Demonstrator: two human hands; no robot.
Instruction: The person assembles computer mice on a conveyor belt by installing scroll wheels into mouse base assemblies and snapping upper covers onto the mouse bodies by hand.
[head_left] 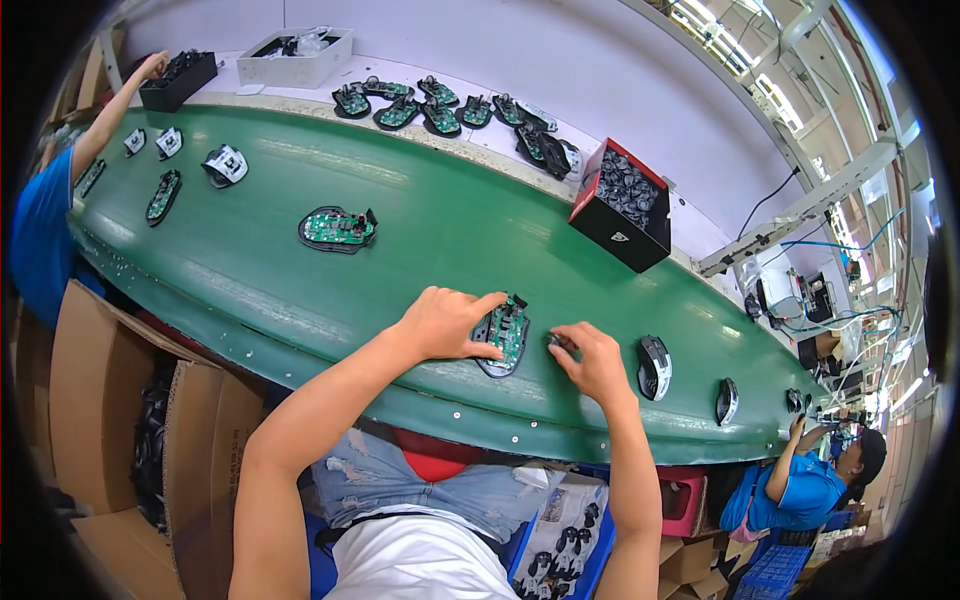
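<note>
My left hand (442, 324) grips a computer mouse base (508, 338) by its left side, thumb and forefinger spread along its edge. The base lies on the green conveyor belt, with its green circuit board facing up. Just right of it, my right hand (594, 360) pinches a small dark part (555, 341) between thumb and fingertips. That part is apart from the base and too small to name. Another mouse base (338, 229) with a bare circuit board rests farther up the belt to the left.
A black-and-red box (622, 222) of small dark parts stands at the belt's far edge. Several mouse bases (397, 112) lie on the far ledge, beside a white bin (295, 62). Covered mice (655, 368) sit to the right. Co-workers (800, 485) are at both ends; a cardboard box (195, 450) stands left.
</note>
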